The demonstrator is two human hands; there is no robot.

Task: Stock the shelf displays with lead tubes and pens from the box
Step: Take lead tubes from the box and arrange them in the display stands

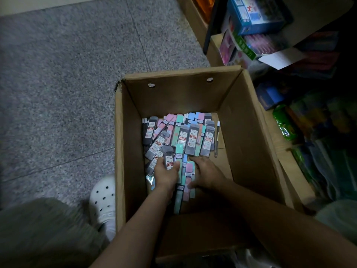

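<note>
An open cardboard box (249,120) stands on the floor with several lead tubes (190,139) piled in its bottom: grey, pink, mint and blue ones with red-and-white labels. Both my hands reach down into it. My left hand (166,175) holds a grey lead tube (168,158) upright between thumb and fingers. My right hand (205,174) lies on the pile just to the right, fingers curled over pink and mint tubes (188,171). A thin pen (217,139) lies along the pile's right edge.
Grey speckled floor tiles (67,74) lie to the left. My white clog (103,198) stands against the box's left wall. To the right are shelves crowded with goods, with a blue carton (255,14) and packaged stationery (249,47). More cardboard boxes stand behind.
</note>
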